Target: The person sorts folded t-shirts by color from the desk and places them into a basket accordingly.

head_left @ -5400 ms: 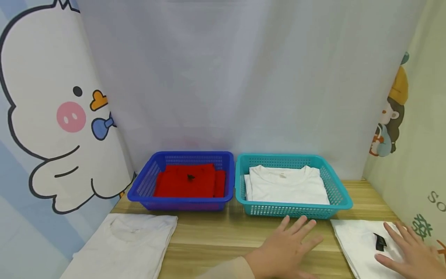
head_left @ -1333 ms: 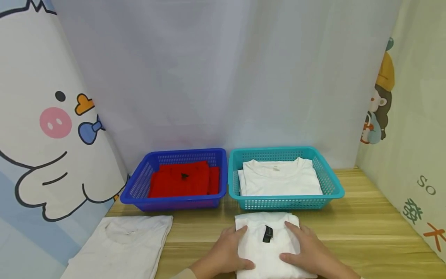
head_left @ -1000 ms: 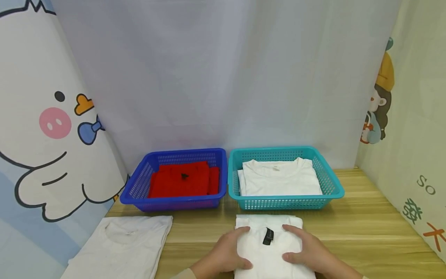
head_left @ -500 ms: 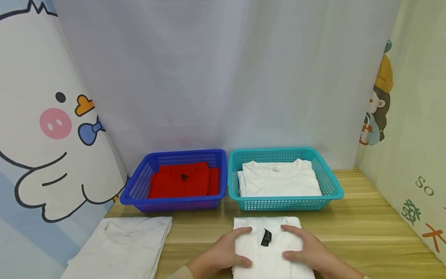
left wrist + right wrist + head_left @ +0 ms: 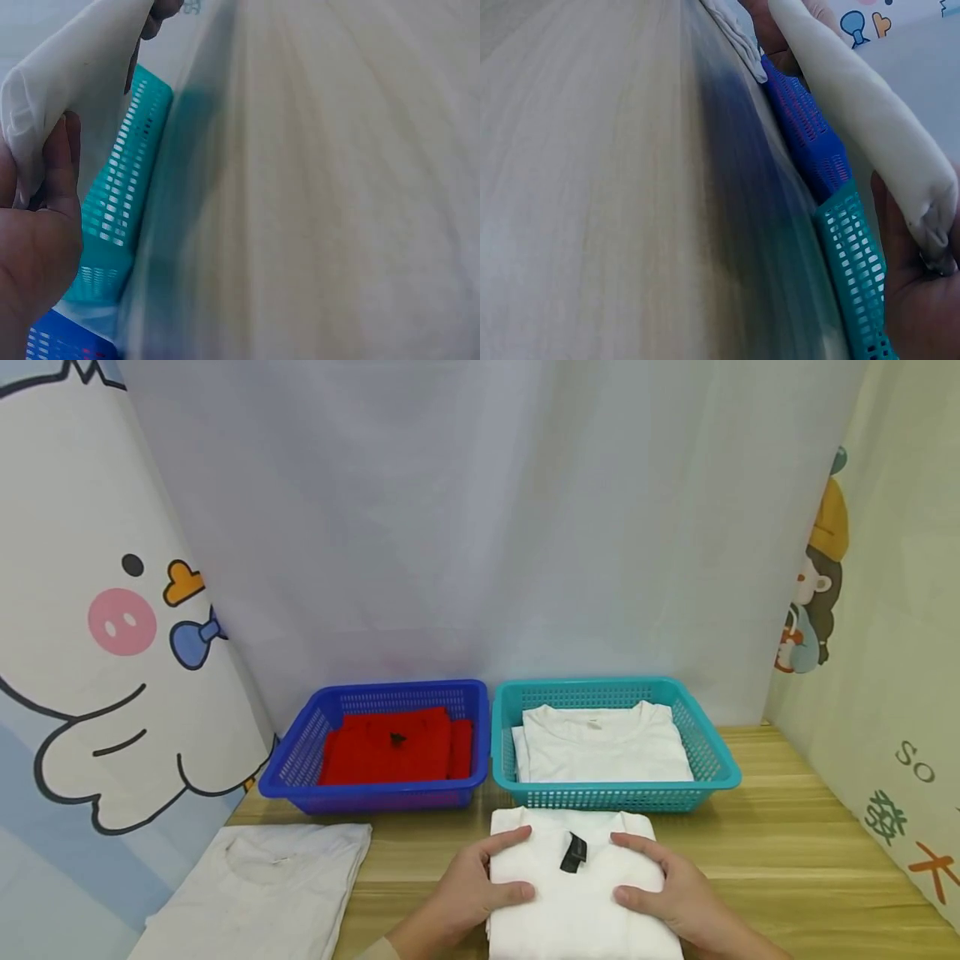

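Note:
A folded white T-shirt (image 5: pixel 577 914) with a black neck label (image 5: pixel 573 852) is held in front of me in the head view. My left hand (image 5: pixel 468 889) grips its left side, thumb on top and fingers underneath. The opposite side is gripped the same way by my right hand (image 5: pixel 675 897). Both wrist views show the shirt (image 5: pixel 82 71) raised off the wooden table, its folded edge (image 5: pixel 877 112) spanning the two hands. Just beyond it stands a teal basket (image 5: pixel 615 797) with folded white shirts (image 5: pixel 607 747) inside.
A blue basket (image 5: pixel 390 795) holding folded red shirts (image 5: pixel 390 747) stands left of the teal one. Another folded white T-shirt (image 5: pixel 262 893) lies at the table's left. Behind the baskets hangs a pale curtain (image 5: pixel 480 527), and printed sheets flank both sides.
The labelled white shirt went from the table's right side to the middle, held by both hands. In the last half second it has risen and moved slightly toward the teal basket.

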{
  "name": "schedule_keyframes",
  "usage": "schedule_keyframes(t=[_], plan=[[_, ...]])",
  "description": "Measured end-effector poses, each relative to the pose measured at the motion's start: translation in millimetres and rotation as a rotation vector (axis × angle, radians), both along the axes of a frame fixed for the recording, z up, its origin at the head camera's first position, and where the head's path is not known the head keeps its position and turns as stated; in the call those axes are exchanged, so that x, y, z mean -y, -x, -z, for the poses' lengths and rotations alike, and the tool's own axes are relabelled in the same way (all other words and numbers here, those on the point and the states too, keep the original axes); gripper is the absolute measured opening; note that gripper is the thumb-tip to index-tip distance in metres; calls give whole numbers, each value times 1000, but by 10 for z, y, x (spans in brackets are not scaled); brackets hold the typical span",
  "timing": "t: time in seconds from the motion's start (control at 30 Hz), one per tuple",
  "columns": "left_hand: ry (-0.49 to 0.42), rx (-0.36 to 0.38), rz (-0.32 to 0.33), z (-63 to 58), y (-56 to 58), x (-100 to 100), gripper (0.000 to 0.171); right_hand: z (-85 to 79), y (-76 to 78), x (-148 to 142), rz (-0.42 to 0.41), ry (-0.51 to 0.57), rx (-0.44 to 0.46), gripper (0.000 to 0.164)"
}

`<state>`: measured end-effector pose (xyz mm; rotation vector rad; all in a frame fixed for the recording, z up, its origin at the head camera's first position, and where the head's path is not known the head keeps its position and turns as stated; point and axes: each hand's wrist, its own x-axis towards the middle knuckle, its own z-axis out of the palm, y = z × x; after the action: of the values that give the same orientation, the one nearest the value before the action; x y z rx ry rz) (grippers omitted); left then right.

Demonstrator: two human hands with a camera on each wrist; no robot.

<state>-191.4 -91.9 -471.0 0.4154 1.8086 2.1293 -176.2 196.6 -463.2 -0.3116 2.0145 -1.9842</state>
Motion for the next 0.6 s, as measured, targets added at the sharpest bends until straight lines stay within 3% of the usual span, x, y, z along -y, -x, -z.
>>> schedule_keyframes(t=[0.27, 0.6], plan=[[41, -99, 14, -439, 103, -75, 67, -432, 22, -87, 96, -121, -106, 69], [122, -120, 20, -829, 500, -247, 66, -782, 383, -256, 111, -170, -228, 71]])
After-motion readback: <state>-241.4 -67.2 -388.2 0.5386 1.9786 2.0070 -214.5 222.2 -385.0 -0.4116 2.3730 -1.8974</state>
